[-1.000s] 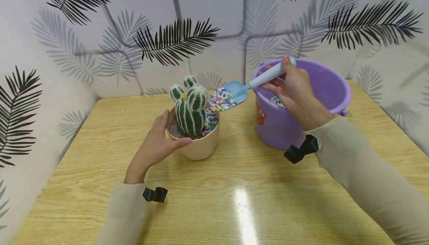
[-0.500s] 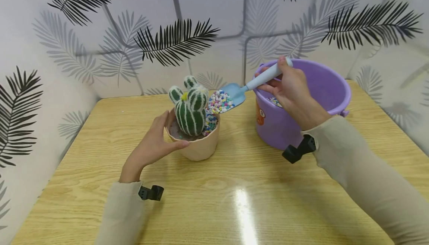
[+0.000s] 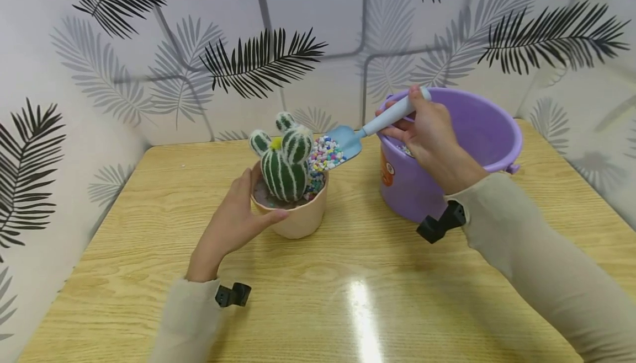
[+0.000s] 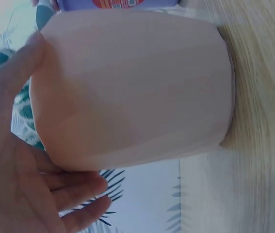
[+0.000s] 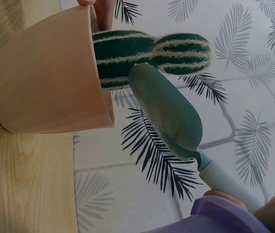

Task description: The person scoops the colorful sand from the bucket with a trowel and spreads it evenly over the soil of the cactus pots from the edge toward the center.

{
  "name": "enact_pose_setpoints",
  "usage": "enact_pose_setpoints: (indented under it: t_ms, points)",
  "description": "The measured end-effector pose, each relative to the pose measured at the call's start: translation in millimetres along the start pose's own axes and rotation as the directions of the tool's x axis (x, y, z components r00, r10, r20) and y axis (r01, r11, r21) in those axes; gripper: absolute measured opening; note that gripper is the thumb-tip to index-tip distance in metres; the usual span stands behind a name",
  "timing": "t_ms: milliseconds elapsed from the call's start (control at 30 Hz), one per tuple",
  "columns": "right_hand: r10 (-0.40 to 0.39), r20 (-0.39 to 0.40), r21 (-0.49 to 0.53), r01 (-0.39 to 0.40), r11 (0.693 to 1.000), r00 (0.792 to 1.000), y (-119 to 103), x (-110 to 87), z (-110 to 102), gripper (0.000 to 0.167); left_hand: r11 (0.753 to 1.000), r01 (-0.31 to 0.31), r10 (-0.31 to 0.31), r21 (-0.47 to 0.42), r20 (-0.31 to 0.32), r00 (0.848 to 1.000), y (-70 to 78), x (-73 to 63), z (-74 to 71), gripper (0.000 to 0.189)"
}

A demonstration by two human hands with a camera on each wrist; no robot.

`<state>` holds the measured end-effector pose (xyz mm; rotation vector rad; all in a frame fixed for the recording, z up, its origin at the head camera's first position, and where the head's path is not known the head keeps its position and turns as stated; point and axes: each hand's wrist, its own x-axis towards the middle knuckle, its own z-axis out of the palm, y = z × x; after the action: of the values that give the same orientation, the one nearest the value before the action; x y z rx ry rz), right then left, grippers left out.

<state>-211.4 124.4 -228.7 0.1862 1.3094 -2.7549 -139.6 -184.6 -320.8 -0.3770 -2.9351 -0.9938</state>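
Observation:
A green, white-striped cactus (image 3: 283, 175) stands in a peach flowerpot (image 3: 300, 222), with colourful pebbles (image 3: 314, 185) on the right part of its grey fill. My left hand (image 3: 231, 222) grips the pot at its left side, thumb along the near rim and fingers around the far side. In my right hand (image 3: 434, 139) is the pale handle of a light-blue trowel (image 3: 346, 141). Its blade, heaped with multicoloured pebbles (image 3: 326, 153), reaches over the pot's right rim beside the cactus. From the right wrist view, the underside of the trowel (image 5: 169, 116) shows, tilted toward the cactus.
A purple bucket (image 3: 412, 195) with an orange sticker stands right of the pot, more pebbles inside. The right hand hovers over its near-left rim. Both stand on a wooden table (image 3: 308, 297); a leaf-patterned wall covering (image 3: 328, 92) rises behind.
The trowel has shifted a little left and down, its blade closer over the pot and more tilted. The right hand moved slightly left with it. The left hand keeps its hold on the flowerpot.

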Motion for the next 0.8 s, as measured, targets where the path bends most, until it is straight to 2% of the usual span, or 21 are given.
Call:
enact_pose_setpoints:
  t_ms: [100, 200, 333, 467, 600, 800]
  points:
    - [-0.008, 0.004, -0.008, 0.008, 1.0, 1.0, 0, 0.4, 1, 0.03, 1.0, 0.009, -0.009, 0.012, 0.003, 1.0, 2.8, -1.2, -0.8, 0.108]
    - [-0.013, 0.005, -0.021, 0.013, 1.0, 1.0, 0, 0.0, 1, 0.032, 1.0, 0.007, -0.007, -0.013, 0.02, 1.0, 2.4, -0.8, -5.0, 0.105]
    - [-0.012, 0.003, -0.03, 0.013, 0.999, 1.0, 0, -0.9, 1, 0.031, 0.999, 0.028, -0.026, -0.037, 0.055, 0.998, -1.9, 0.5, -10.5, 0.105]
    - [-0.012, 0.009, -0.056, 0.012, 0.998, 1.0, 0, -1.6, 1, 0.031, 0.999, 0.033, -0.031, -0.033, 0.075, 0.997, -6.2, 0.7, -9.7, 0.108]
    - [-0.009, 0.011, -0.094, 0.01, 0.996, 1.0, 0, -2.3, 1, 0.032, 0.999, 0.033, -0.032, -0.014, 0.041, 0.999, -4.2, -1.7, -6.2, 0.105]
    - [-0.012, 0.003, -0.111, 0.012, 0.994, 1.0, -1, -1.7, 3, 0.03, 0.997, 0.074, -0.073, 0.036, -0.043, 0.996, 12.4, -5.0, 0.2, 0.102]
